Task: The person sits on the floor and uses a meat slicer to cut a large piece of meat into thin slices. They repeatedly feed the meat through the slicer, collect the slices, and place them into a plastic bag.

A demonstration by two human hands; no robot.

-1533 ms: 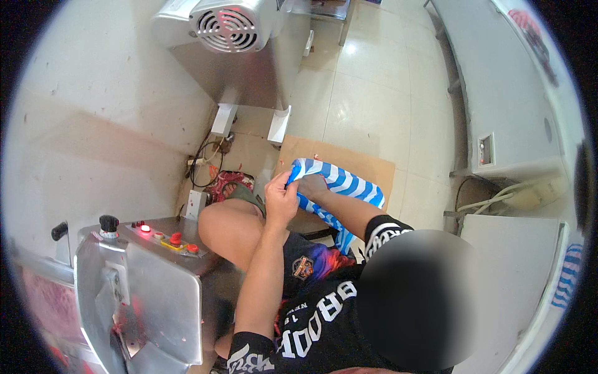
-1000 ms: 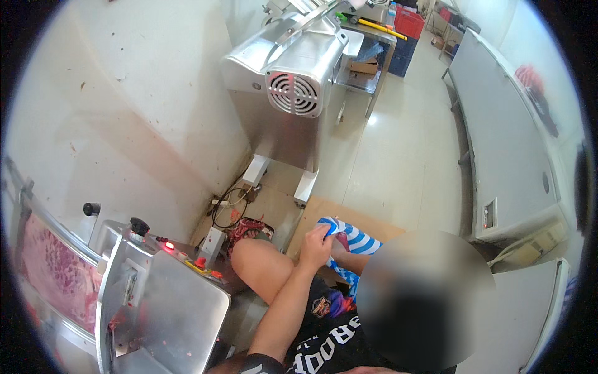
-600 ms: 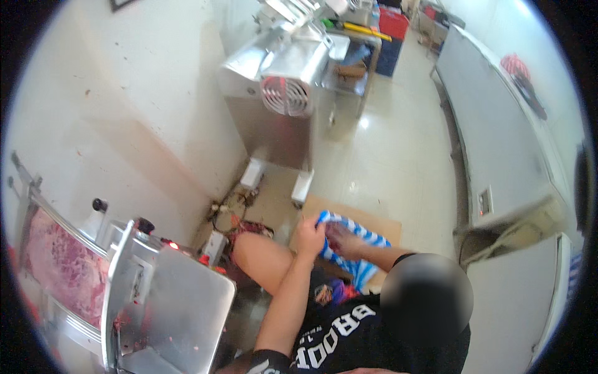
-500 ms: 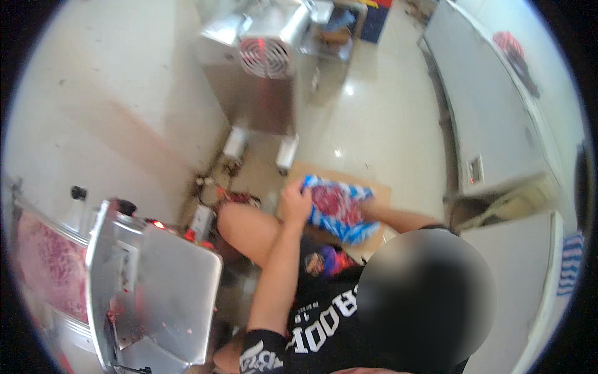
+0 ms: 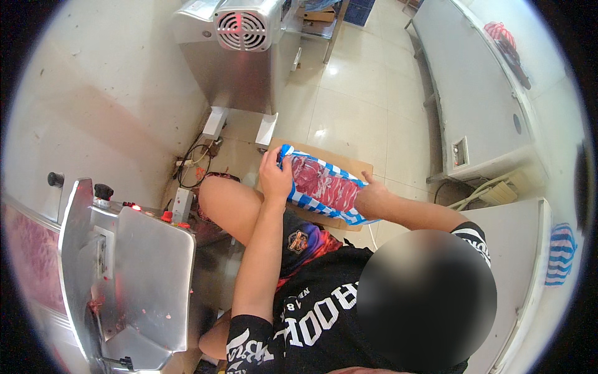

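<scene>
Two pale units stand along my right: a long cabinet and, nearer me, a white chest; contents of both not visible. Ahead stands a metal machine with a round vent. At my left is a slicer, a slab of pink meat partly visible behind its upright guard.

A cardboard sheet lies on the floor ahead of me, beneath a blue-and-white striped bag; whether the bag rests on it cannot be determined. The bag's long axis slants from upper left, ahead of me, down to the right, spanning the gap between my hands. Neither hand is nearer: each is at one end. The bag lies lengthwise, its opening facing up, and contains red, white-marbled sliced meat along most of its length.

My left hand is closed on the bag's far left edge, thumb on the near side. My right hand is at the meat's right end, thumb raised; its fingertips are hidden, so I cannot certify a grip.
</scene>
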